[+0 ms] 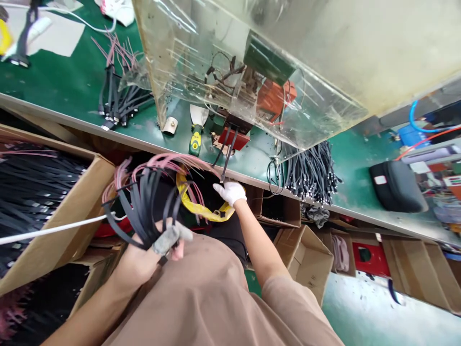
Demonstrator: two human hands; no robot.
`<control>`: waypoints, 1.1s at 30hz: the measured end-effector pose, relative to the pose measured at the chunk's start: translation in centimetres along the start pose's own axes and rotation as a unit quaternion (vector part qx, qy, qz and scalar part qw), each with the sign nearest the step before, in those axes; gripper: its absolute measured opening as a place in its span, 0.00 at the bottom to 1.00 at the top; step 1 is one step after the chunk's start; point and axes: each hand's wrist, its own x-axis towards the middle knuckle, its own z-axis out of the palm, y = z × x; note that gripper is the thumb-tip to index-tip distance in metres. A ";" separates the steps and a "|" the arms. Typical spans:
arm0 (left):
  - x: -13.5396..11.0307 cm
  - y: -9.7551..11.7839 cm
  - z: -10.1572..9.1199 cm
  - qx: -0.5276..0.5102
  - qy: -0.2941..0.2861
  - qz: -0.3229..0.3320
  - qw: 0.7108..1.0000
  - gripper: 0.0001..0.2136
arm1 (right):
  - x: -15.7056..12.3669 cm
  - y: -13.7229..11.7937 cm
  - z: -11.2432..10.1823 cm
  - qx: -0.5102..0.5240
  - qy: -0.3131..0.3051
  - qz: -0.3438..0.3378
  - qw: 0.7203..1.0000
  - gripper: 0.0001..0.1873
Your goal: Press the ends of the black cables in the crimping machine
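My left hand (151,252) is closed round a fanned bunch of flat black cables with pink wire tails (144,197), held just above my lap. A grey taped finger shows at the grip. My right hand (230,192), in a white glove, pinches the near ends of two black cables (227,154) that run up into a red fixture (234,137) at the bench edge. The fixture sits under a clear plastic guard (223,72) of a small machine.
A green bench (65,81) carries more cable bundles (117,98), a green-handled screwdriver (195,139), a grey cable pile (311,173) and a black case (396,185). Cardboard boxes of black cables (39,192) stand to my left; other boxes (306,254) sit under the bench.
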 end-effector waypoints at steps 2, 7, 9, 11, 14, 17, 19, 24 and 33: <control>1.4 2.0 1.1 -0.043 0.045 0.083 0.995 0.23 | -1.7 -0.6 -1.1 -0.135 -0.016 -0.047 0.990 0.15; 6.7 6.9 3.4 -0.094 0.059 0.255 0.960 0.20 | -5.9 -2.8 -5.2 -0.193 -0.064 -0.135 0.970 0.17; 9.1 8.5 4.1 -0.100 0.055 0.269 0.956 0.20 | -6.8 -3.4 -6.9 -0.154 -0.060 -0.152 0.974 0.18; 11.4 9.7 4.9 -0.093 0.065 0.263 0.958 0.21 | -7.3 -3.7 -8.0 -0.101 -0.052 -0.161 0.980 0.18; 14.8 10.6 6.1 -0.051 0.098 0.253 0.961 0.21 | -7.0 -3.9 -8.5 0.050 -0.034 -0.159 0.985 0.17; 17.2 10.5 7.2 -0.015 0.098 0.241 0.966 0.22 | -5.9 -4.6 -8.5 0.185 0.008 -0.133 0.974 0.17; 17.8 10.0 7.8 -0.003 0.064 0.227 0.972 0.21 | -5.0 -5.2 -8.5 0.225 0.047 -0.119 0.966 0.19; 16.4 8.1 8.3 0.031 -0.030 0.188 0.981 0.16 | -3.1 -6.9 -7.9 0.270 0.057 -0.105 0.955 0.25; 15.5 7.9 7.8 -0.001 -0.069 0.204 0.976 0.15 | -3.2 -10.5 -4.8 0.400 -0.146 -0.113 0.898 0.23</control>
